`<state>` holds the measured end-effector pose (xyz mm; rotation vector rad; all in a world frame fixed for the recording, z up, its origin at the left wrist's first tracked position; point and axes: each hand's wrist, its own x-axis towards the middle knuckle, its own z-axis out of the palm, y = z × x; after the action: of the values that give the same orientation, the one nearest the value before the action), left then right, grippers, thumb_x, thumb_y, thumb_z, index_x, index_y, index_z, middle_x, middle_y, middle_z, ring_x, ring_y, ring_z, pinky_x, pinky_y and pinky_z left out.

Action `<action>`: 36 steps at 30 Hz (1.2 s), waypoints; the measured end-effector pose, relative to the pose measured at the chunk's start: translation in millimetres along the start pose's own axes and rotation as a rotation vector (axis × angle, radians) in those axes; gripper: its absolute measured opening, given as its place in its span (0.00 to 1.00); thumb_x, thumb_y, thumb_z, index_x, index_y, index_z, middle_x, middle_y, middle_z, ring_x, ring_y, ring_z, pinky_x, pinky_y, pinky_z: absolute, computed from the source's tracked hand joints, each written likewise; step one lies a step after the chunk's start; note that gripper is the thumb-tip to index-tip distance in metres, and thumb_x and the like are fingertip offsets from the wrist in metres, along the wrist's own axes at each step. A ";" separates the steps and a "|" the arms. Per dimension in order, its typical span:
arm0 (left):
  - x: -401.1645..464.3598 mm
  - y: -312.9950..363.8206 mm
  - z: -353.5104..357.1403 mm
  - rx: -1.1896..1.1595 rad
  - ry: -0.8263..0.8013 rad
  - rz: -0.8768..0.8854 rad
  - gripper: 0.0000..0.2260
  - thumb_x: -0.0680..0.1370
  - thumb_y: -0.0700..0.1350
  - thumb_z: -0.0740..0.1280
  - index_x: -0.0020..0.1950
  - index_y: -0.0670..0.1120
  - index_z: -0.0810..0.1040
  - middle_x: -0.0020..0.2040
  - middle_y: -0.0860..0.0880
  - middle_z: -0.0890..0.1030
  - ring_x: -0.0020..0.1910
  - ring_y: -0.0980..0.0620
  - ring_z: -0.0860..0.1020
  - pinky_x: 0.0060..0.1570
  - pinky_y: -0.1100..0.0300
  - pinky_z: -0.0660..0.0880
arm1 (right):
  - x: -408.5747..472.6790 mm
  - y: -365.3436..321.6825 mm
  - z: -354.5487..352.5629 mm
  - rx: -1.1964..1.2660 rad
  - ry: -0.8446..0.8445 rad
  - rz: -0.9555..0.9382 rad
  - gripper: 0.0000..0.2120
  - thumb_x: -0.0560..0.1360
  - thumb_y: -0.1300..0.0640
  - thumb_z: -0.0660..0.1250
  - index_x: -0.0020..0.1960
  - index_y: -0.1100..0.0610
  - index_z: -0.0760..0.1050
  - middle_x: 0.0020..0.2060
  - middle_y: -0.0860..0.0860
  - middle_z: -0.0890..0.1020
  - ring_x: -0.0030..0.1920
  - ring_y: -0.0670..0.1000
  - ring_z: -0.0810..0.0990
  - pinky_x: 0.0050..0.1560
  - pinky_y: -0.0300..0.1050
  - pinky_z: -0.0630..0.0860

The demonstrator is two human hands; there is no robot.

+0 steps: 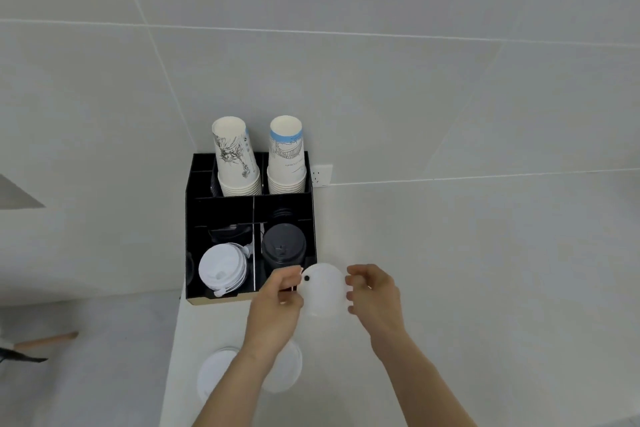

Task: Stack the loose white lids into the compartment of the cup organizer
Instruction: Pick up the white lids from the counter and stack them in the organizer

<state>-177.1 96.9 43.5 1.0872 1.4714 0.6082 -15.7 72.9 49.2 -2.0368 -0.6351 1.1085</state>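
Two hands hold one white lid (323, 289) between them, just off the front right corner of the black cup organizer (249, 229). The left hand (277, 302) pinches the lid's left rim with its fingertips, next to a small dark hole in the lid; the right hand (374, 291) grips the right rim with curled fingers. The lid is a thin, smooth, round disc, tilted to face the camera, raised above the pale counter (450, 288).

Two more loose white lids lie flat on the counter nearer the person, one (214, 371) left of the left forearm and one (285, 371) partly hidden under it.

The organizer is a matte, box-shaped rack split by thin dividers. Its front left compartment holds a stack of white lids (221, 269), leaning; the front right holds black lids (284, 245). At the back, two columns of printed paper cups (239, 159) stand upside down against the smooth tiled wall (346, 62).
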 end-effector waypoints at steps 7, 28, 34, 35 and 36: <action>21.9 13.3 -67.9 -0.121 0.174 0.083 0.20 0.76 0.36 0.63 0.57 0.61 0.79 0.54 0.58 0.84 0.54 0.53 0.81 0.54 0.52 0.79 | -4.6 -52.7 62.0 -0.023 -0.053 -0.155 0.13 0.76 0.59 0.61 0.53 0.48 0.82 0.48 0.45 0.85 0.51 0.54 0.85 0.56 0.60 0.83; 72.9 -46.9 -148.2 0.068 0.166 0.045 0.28 0.75 0.32 0.62 0.69 0.58 0.71 0.62 0.58 0.79 0.64 0.57 0.76 0.60 0.56 0.75 | -4.3 -52.4 185.0 -0.329 -0.265 -0.293 0.22 0.78 0.69 0.57 0.67 0.55 0.76 0.58 0.55 0.83 0.56 0.55 0.81 0.54 0.49 0.81; 77.5 -46.1 -146.6 0.278 0.133 0.067 0.30 0.74 0.36 0.63 0.72 0.60 0.65 0.60 0.57 0.80 0.54 0.55 0.78 0.49 0.61 0.74 | -0.5 -50.3 191.5 -0.408 -0.289 -0.315 0.21 0.79 0.67 0.58 0.69 0.55 0.75 0.57 0.57 0.82 0.52 0.54 0.80 0.55 0.52 0.80; 77.9 -45.4 -146.3 0.304 0.132 0.071 0.30 0.75 0.37 0.63 0.72 0.61 0.65 0.60 0.56 0.80 0.54 0.55 0.79 0.48 0.61 0.74 | -0.3 -50.0 192.4 -0.420 -0.286 -0.323 0.21 0.79 0.67 0.58 0.69 0.55 0.75 0.57 0.57 0.82 0.51 0.55 0.80 0.54 0.52 0.80; 77.9 -44.9 -146.1 0.322 0.135 0.076 0.30 0.75 0.38 0.63 0.72 0.61 0.64 0.60 0.56 0.80 0.54 0.55 0.79 0.48 0.62 0.74 | -0.5 -49.5 193.3 -0.430 -0.279 -0.333 0.21 0.79 0.66 0.58 0.69 0.54 0.75 0.57 0.57 0.82 0.52 0.56 0.81 0.53 0.51 0.80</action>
<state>-323.2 175.3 -0.3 1.3779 1.6913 0.5158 -185.6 172.2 16.5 -2.0279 -1.4018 1.1309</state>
